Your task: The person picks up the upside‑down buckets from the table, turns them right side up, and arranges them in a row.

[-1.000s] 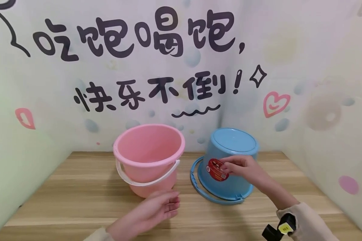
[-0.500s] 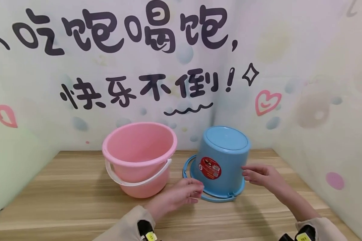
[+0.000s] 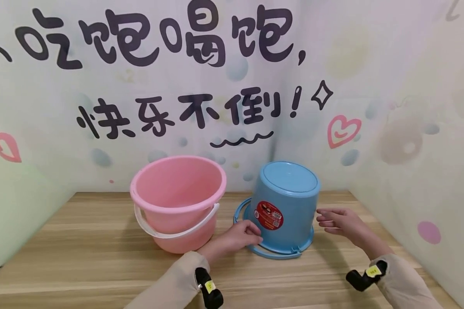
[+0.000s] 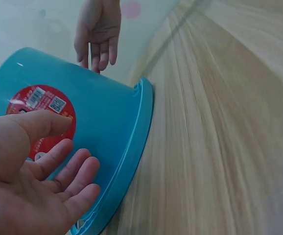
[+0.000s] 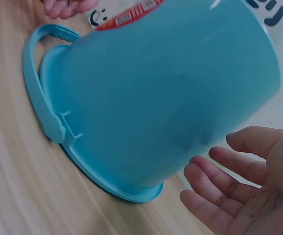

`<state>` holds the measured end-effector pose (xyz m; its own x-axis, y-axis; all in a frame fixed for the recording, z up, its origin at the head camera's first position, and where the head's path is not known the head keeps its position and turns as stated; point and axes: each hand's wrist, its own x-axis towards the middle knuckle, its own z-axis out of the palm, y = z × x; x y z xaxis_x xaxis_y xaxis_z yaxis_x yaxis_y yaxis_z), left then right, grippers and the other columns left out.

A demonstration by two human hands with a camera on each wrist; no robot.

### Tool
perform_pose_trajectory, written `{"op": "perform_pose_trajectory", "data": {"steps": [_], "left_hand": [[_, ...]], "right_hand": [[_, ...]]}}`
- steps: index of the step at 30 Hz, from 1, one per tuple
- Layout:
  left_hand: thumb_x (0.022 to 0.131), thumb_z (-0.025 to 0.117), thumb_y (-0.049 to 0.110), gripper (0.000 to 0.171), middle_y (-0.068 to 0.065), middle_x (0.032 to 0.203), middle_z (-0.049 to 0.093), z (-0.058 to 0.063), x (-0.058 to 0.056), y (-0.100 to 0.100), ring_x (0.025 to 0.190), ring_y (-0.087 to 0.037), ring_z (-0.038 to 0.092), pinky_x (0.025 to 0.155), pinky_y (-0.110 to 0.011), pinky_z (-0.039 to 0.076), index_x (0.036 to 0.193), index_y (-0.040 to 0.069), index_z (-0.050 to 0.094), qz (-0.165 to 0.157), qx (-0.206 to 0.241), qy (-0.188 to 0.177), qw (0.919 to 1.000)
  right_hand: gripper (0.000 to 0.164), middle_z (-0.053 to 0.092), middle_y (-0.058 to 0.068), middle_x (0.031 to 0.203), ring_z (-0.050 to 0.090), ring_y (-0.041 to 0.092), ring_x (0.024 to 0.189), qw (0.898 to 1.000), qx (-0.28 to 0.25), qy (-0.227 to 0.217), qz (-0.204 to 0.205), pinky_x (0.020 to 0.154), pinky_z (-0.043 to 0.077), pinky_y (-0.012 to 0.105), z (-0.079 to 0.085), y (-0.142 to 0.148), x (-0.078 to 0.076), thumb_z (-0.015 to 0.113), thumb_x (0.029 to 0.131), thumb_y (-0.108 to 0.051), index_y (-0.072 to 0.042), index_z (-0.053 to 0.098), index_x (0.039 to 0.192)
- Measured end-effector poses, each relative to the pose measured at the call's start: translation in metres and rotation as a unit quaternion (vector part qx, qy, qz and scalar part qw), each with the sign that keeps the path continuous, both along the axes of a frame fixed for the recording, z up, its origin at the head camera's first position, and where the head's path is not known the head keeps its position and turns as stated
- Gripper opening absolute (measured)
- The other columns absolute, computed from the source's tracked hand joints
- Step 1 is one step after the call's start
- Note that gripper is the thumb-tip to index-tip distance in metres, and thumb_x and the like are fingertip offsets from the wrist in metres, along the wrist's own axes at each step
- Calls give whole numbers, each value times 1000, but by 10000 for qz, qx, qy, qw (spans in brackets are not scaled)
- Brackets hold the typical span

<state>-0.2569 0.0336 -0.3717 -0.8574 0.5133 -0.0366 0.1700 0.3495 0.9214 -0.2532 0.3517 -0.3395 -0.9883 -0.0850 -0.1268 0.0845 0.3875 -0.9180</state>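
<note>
A blue bucket (image 3: pixel 294 214) stands upside down on the wooden table, its round base up and a red label (image 3: pixel 269 215) on its side. Its blue handle (image 5: pixel 36 93) lies around the rim on the tabletop. In front of the label, at the bucket's left, is my left hand (image 3: pixel 241 236), fingers loosely bent and holding nothing. My right hand (image 3: pixel 340 223) is at the bucket's right side, fingers extended; the right wrist view shows its fingertips close to the wall, contact unclear. The left wrist view shows both hands, the left palm (image 4: pixel 29 196) nearer.
To the left, a pink bucket (image 3: pixel 185 231) stands upright with its white handle (image 3: pixel 178 234) hanging at the front. A printed wall sheet (image 3: pixel 224 86) closes off the back and sides. Wooden tabletop (image 3: pixel 81 266) extends in front of both buckets.
My left hand has moved right, from before the pink bucket to the blue one. My right hand has left the label for the blue bucket's right side. The view has shifted slightly.
</note>
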Motion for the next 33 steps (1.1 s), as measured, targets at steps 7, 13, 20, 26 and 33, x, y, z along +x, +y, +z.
{"op": "perform_pose_trajectory", "data": {"steps": [7,13,20,26,33], "left_hand": [[84,65,8,14,-2,90,57,-7,-14,3,84,-16,52,73,-26,48,97,5,58,-519,-480,806,9942],[82,69,9,16,0,92,58,-14,-19,8,87,-14,53,76,-21,45,95,7,60,-909,-1133,1411,9793],[79,72,16,18,5,90,56,-15,-22,6,85,-8,48,77,-19,42,94,10,63,-1309,-1813,1862,9567],[76,76,19,23,5,92,54,-12,-22,5,85,-7,47,77,-19,41,95,9,67,-1498,-2092,2007,9453],[74,77,19,21,5,93,51,-15,-20,7,88,-7,44,80,-20,38,91,12,67,-1309,-2480,2332,9311]], "right_hand": [[53,64,14,100,63,20,86,9988,-199,-442,-74,80,50,36,-10,10,-19,49,96,-24,17,38,128],[46,64,9,91,62,16,78,9971,-115,-751,-51,77,51,34,-23,18,-26,47,96,-18,19,41,124],[43,62,10,85,62,18,77,9947,-88,-1025,66,74,52,34,-33,19,-34,48,95,-13,21,42,119],[26,62,9,78,62,17,74,9921,-169,-1244,-65,73,52,33,-36,18,-42,50,93,-10,12,58,104],[22,60,9,77,60,17,69,9936,264,-1095,-49,69,53,34,-38,10,-47,51,89,-1,15,57,103]]}}
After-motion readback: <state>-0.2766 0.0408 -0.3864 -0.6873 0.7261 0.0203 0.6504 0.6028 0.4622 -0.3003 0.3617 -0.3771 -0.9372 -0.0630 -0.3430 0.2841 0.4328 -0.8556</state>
